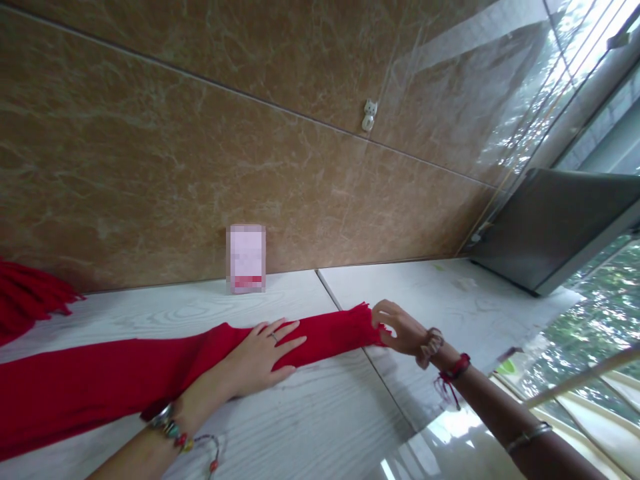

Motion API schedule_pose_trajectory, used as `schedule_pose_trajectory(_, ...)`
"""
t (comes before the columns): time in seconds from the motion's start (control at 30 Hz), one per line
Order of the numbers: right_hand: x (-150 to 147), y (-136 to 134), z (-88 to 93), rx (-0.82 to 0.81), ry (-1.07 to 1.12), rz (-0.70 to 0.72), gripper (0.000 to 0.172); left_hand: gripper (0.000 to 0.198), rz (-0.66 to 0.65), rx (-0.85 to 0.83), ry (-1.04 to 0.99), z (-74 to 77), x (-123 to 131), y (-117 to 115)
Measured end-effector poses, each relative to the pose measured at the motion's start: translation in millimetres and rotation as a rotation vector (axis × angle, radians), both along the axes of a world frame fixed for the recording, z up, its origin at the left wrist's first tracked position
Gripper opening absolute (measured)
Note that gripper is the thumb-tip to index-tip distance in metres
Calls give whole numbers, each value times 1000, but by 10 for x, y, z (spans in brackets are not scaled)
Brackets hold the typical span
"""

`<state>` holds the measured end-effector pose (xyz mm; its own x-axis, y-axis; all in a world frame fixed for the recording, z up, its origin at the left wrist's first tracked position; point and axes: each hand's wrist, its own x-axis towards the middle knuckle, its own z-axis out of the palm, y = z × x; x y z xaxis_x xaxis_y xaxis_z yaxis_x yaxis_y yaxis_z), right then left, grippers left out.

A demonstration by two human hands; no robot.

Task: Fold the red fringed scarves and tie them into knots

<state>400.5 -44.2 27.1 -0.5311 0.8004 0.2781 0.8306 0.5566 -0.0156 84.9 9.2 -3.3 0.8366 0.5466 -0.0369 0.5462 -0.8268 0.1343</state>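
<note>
A long red scarf [320, 339] lies folded lengthwise across the pale wood-grain surface, running off the left edge of the view. Flat on top of it rests my left hand [263, 357], fingers spread. At the scarf's fringed right end, my right hand [400, 328] is curled with thumb and fingers pinching the fringe. Its fingertips partly cover the threads there. Another red fringed end [30, 300] sits at the far left, by the wall.
Brown marbled wall tiles [200, 153] rise behind the white surface [280, 427]. A pink blurred card-like item [247, 259] stands against them. A small white cat figure [369, 115] is on the wall. To the right are a dark grey appliance-like box [550, 227] and a window.
</note>
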Motion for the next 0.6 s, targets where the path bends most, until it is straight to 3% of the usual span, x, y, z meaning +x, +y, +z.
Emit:
schedule_pose_trajectory(0.13, -221, 9, -147, -90, -85, 85, 23, 48, 2, 6, -11, -4, -1, 2)
schedule_pose_trajectory(0.27, 231, -32, -250, -52, -142, 7, 19, 49, -6, -6, -12, -10, -10, 7)
schedule_pose_trajectory(0.4, 565, -68, -165, 43, -121, -74, 18, 49, -1, -12, -14, -27, -10, 16)
schedule_pose_trajectory(0.47, 446, -3, -110, 84, -35, -87, 19, 49, -1, -12, -15, -33, -9, 17)
schedule_pose_trajectory(0.6, -126, 298, -150, 78, 79, -69, 23, 49, 5, -6, -13, -34, -6, 13)
